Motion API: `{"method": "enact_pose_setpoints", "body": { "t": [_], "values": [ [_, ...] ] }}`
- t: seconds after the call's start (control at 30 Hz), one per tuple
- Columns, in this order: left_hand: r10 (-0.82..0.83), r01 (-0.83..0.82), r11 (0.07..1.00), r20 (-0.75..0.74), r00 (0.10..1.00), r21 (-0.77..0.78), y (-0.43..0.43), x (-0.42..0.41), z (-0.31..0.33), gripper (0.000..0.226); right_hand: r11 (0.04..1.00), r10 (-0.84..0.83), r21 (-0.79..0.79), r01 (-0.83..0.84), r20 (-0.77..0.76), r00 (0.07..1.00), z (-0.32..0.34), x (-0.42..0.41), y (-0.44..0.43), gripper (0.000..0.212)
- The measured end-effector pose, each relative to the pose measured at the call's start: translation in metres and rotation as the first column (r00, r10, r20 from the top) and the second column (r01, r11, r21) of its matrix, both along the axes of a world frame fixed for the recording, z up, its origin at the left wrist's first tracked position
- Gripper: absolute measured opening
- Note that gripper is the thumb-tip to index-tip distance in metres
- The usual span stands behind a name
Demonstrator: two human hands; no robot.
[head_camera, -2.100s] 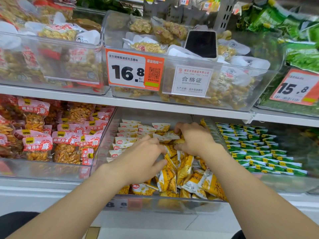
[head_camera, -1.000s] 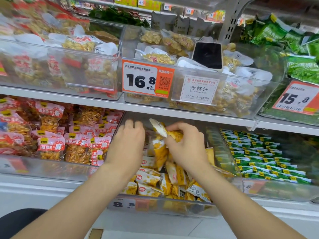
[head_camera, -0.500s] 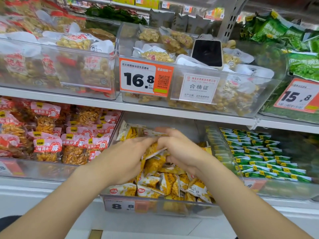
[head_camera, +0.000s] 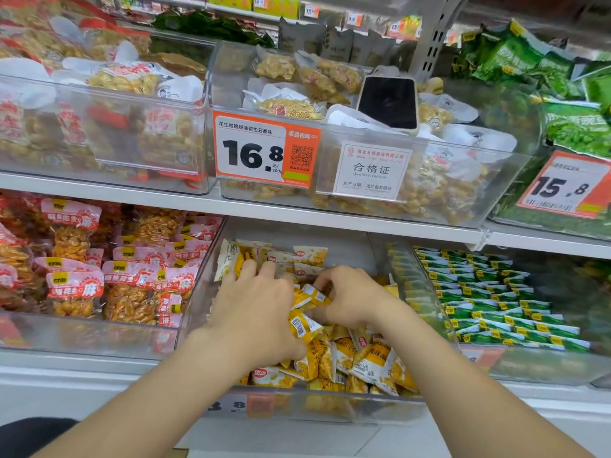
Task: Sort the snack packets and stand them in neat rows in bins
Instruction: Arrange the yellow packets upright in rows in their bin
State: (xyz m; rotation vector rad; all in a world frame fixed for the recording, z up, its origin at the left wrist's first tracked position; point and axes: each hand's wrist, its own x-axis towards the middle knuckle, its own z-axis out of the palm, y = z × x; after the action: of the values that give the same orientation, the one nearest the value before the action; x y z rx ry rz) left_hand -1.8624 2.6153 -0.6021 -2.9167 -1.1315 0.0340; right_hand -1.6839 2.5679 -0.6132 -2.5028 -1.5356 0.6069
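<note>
Left hand [head_camera: 254,312]: grip curled round a bunch of yellow packets [head_camera: 305,320], held just above the loose ones in the clear bin [head_camera: 314,406]. Right hand [head_camera: 350,299]: grip pinching the same bunch from the right.

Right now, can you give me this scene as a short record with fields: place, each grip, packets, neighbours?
Place: shop shelf, clear middle bin
Left grip: left hand touches the standing packets at the back left; its hold is hidden
Right grip: right hand pinches a yellow packet between the hands
Front of bin: loose packets in a heap
Neighbours: red packets in the left bin, green packets in neat rows on the right
Above: phone lying on the bags in the upper bin
</note>
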Motion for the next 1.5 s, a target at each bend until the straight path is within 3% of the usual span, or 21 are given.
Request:
{"method": "enact_pose_setpoints", "body": {
  "t": [0.1,0.23,0.37,0.43,0.53,0.6,0.7,0.83,0.9,0.97,1.03,1.13,1.27,1.37,1.43,1.5],
  "values": [
    [0.033,-0.029,0.997,0.058,0.998,-0.069,0.004,0.001,-0.003,0.083,0.986,-0.146,0.089,0.137,0.103,0.984,0.005,0.004,0.001,0.055],
    [0.085,-0.098,0.99,0.134,0.987,0.1,0.015,0.0,-0.002,0.062,0.928,-0.333,0.287,0.238,0.354,0.874,0.007,0.007,0.0,0.045],
    [0.101,-0.139,0.94,0.135,0.986,0.311,0.026,0.002,0.0,0.069,0.94,-0.341,0.216,0.264,0.586,0.735,0.002,0.017,0.006,0.041],
    [0.078,-0.098,0.943,0.076,0.994,0.319,0.035,0.003,-0.003,0.076,0.96,-0.276,0.148,0.236,0.621,0.733,0.0,0.02,0.01,0.043],
    [-0.011,0.023,0.973,-0.053,0.999,0.229,0.047,0.005,-0.016,0.082,0.995,-0.078,0.1,0.029,0.538,0.839,-0.002,0.019,0.016,0.047],
    [-0.05,0.064,0.982,-0.084,0.995,0.177,0.046,0.006,-0.019,0.076,0.996,-0.021,0.087,-0.02,0.441,0.897,-0.006,0.016,0.015,0.043],
    [-0.113,0.117,0.97,-0.033,0.993,0.212,0.037,0.005,-0.019,0.069,1.0,-0.029,0.008,0.028,0.47,0.882,-0.007,0.016,0.015,0.046],
    [-0.235,0.242,0.914,-0.063,0.97,0.325,0.03,0.008,-0.024,0.041,0.986,-0.156,0.041,0.16,0.56,0.813,0.006,0.023,0.02,0.053],
    [-0.265,0.274,0.903,-0.073,0.961,0.329,0.029,0.013,-0.022,0.039,0.987,-0.158,0.068,0.147,0.62,0.769,0.008,0.025,0.022,0.044],
    [-0.338,0.338,0.882,-0.061,0.939,0.327,0.028,0.017,-0.021,0.036,0.993,-0.114,0.073,0.088,0.578,0.808,0.007,0.021,0.024,0.038],
    [-0.397,0.395,0.865,-0.06,0.916,0.308,0.026,0.021,-0.022,0.031,0.992,-0.081,0.119,0.031,0.443,0.893,0.003,0.018,0.024,0.035],
    [-0.341,0.358,0.889,-0.111,0.934,0.285,0.023,0.028,-0.024,0.028,0.978,-0.058,0.21,0.011,0.218,0.974,-0.008,0.017,0.023,0.033],
    [-0.172,0.195,0.938,-0.107,0.979,0.286,0.026,0.037,-0.014,0.028,0.994,0.022,0.101,-0.046,0.231,0.973,-0.019,0.019,0.028,0.051],
    [-0.006,0.027,0.957,-0.074,0.997,0.288,0.035,0.036,-0.009,0.021,0.993,-0.051,0.112,0.028,0.208,0.977,-0.019,0.024,0.042,0.047],
    [0.025,0.002,0.952,-0.085,0.996,0.306,0.038,0.036,-0.011,0.022,0.985,-0.106,0.155,0.074,0.216,0.971,-0.02,0.026,0.049,0.043],
    [-0.04,0.067,0.942,-0.086,0.995,0.33,0.038,0.04,-0.015,0.026,0.98,-0.141,0.167,0.107,0.21,0.967,-0.023,0.026,0.052,0.052]
  ]
}}
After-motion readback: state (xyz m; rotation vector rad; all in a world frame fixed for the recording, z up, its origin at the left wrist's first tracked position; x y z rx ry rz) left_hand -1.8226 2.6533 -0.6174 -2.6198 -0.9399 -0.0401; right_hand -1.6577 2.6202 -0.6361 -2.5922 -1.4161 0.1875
